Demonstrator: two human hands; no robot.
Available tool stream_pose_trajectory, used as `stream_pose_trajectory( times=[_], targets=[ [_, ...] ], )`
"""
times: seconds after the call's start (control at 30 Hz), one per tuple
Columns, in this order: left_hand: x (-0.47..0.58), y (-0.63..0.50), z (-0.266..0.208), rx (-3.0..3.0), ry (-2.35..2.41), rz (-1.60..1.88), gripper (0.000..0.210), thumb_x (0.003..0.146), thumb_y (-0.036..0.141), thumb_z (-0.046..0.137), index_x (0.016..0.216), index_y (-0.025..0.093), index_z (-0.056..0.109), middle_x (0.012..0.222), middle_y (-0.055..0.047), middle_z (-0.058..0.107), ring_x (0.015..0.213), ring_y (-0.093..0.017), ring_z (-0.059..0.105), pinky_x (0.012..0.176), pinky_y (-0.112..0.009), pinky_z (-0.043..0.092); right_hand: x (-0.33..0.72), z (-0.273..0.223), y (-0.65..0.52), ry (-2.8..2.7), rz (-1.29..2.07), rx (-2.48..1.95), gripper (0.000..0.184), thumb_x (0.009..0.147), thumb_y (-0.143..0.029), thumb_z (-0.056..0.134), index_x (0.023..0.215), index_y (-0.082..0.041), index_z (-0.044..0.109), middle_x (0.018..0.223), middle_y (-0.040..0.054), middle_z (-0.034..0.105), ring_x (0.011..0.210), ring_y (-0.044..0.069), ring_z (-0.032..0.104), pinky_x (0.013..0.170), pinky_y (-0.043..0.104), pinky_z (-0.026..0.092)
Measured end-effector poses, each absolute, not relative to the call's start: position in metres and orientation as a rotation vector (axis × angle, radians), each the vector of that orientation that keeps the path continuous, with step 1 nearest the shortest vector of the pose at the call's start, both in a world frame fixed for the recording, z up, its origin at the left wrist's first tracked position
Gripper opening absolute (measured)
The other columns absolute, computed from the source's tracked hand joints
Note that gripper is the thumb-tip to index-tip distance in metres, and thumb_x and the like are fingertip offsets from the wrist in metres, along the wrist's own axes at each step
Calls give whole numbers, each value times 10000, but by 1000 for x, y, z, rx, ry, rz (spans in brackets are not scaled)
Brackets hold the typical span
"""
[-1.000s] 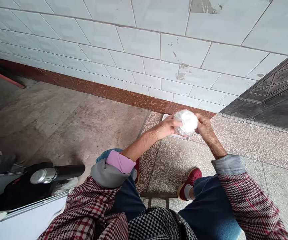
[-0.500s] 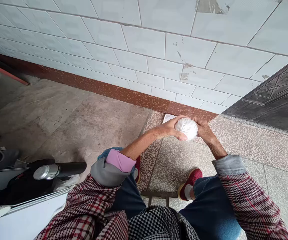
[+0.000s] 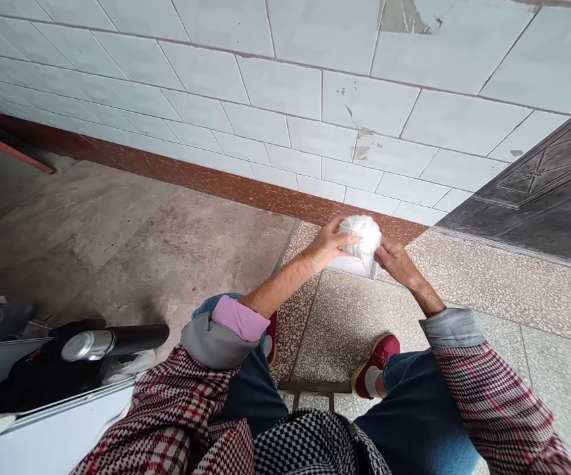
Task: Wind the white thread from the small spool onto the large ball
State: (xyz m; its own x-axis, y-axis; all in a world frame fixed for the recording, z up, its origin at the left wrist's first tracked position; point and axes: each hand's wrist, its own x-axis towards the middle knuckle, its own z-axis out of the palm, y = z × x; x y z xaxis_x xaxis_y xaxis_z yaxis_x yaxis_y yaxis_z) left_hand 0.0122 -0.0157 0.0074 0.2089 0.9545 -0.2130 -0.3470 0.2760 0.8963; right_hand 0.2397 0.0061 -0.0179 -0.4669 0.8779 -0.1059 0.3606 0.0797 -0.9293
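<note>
My left hand (image 3: 329, 244) is wrapped round the left side of a white ball of string (image 3: 362, 232), thumb across its near face. The ball looks loosely wound, and its strands are blurred. My right hand (image 3: 395, 260) is closed in a pinch against the ball's right edge; what lies between its fingertips is hidden. Under the ball shows a white flat rectangular thing (image 3: 349, 265) with a grey edge, partly covered by the ball and hands. A thin loose strand seems to hang below the ball.
A tiled wall (image 3: 285, 86) with a red-brown skirting (image 3: 206, 188) runs ahead. To the right is a dark panelled door (image 3: 542, 178). At lower left a white open container (image 3: 67, 422) holds a black flask (image 3: 139, 338) and dark cloth. A metal bar (image 3: 315, 387) lies between my feet.
Both hands have shifted slightly up and left with the ball. The ball has turned, my left thumb lies further over it, and more of the white flat thing shows beneath.
</note>
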Motion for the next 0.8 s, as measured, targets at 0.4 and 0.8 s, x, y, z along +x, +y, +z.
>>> stream_pose_trajectory(
  times=[0.4, 0.8],
  targets=[
    [-1, -15, -15, 1540, 1200, 839, 804, 591, 260, 882, 1365, 221, 668, 1392, -150, 692, 1313, -389, 666, 1143, -589, 568, 257, 34, -2, -1735, 1647, -972, 585, 1008, -827, 716, 943, -249, 652, 601, -93, 338, 532, 113, 243, 526, 277, 194],
    [-15, 5, 30, 1043, 844, 1195, 837, 752, 596, 890, 1489, 271, 663, 1313, -166, 758, 1359, -430, 695, 1006, -587, 665, 267, -16, 20, -2007, 1379, -1118, 655, 1010, -876, 594, 831, -247, 618, 623, -52, 442, 589, 140, 382, 557, 294, 297]
  ],
)
